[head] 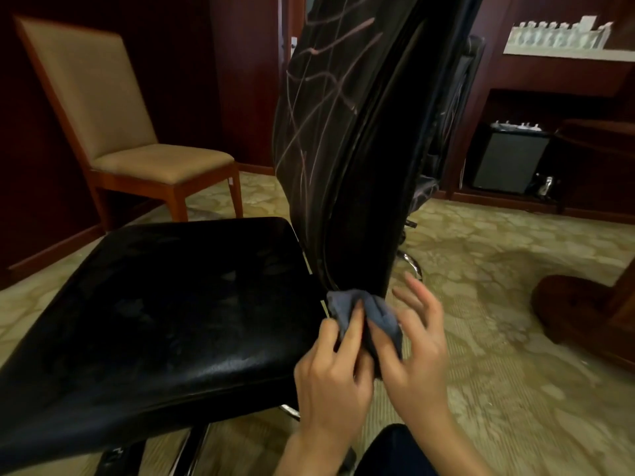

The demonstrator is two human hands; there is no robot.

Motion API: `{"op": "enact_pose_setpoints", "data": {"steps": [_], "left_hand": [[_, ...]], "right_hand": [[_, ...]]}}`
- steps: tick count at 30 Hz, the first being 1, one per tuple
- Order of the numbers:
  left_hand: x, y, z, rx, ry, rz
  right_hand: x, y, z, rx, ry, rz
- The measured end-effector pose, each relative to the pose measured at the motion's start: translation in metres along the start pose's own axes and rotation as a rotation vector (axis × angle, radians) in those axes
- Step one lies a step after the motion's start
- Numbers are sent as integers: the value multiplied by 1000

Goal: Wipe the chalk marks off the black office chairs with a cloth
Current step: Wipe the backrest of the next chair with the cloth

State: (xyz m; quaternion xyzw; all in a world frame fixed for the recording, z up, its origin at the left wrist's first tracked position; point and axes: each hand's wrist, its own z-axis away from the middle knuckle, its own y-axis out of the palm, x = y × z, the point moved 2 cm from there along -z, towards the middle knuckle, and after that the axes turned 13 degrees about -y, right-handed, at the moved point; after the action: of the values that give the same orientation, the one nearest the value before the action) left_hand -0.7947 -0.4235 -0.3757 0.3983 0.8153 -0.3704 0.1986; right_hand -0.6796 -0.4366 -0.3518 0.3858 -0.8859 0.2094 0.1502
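A black office chair fills the middle of the view, its glossy seat (pixel 165 310) to the left and its tall backrest (pixel 330 115) upright, crossed by many pale chalk lines. At the bottom corner of the backrest a bunched blue-grey cloth (pixel 374 312) touches the chair. My left hand (pixel 333 376) grips the cloth from below with curled fingers. My right hand (pixel 417 341) holds the cloth's other side with its thumb, while its fingers spread loosely above. A second black chair (pixel 457 97) with chalk marks stands partly hidden behind the backrest.
A tan upholstered wooden chair (pixel 113 108) stands at the back left. Dark wood shelving (pixel 563 108) with a small black fridge (pixel 508 159) is at the back right. A brown armchair edge (pixel 584 310) sits at the right. Patterned beige carpet (pixel 498 269) covers the floor.
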Motion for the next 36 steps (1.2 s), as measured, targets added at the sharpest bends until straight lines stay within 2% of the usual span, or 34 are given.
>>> {"op": "enact_pose_setpoints", "data": {"steps": [3,7,11,14,19,22,30,32,36], "left_hand": [[-8,-5,-19,-62,7,23],[1,3,-14,-40,-60,60],[9,17,3,32,-78,22],[7,16,2,26,-68,8],[9,-8,-22,-147,-18,1],[11,-12,-29,-186,3,3],[16,21,10,10,-19,11],[14,15,8,-27,-28,47],[-4,-16,-23,-268,5,157]], "right_hand": [[12,-3,-23,-35,-17,-25],[12,10,-29,44,-52,21],[-6,13,4,67,48,76],[-9,9,11,57,75,88],[11,14,-22,-23,-2,63],[19,23,-33,-64,30,33],[-3,14,11,4,103,92],[-3,8,11,2,99,103],[18,6,-24,-72,31,67]]}}
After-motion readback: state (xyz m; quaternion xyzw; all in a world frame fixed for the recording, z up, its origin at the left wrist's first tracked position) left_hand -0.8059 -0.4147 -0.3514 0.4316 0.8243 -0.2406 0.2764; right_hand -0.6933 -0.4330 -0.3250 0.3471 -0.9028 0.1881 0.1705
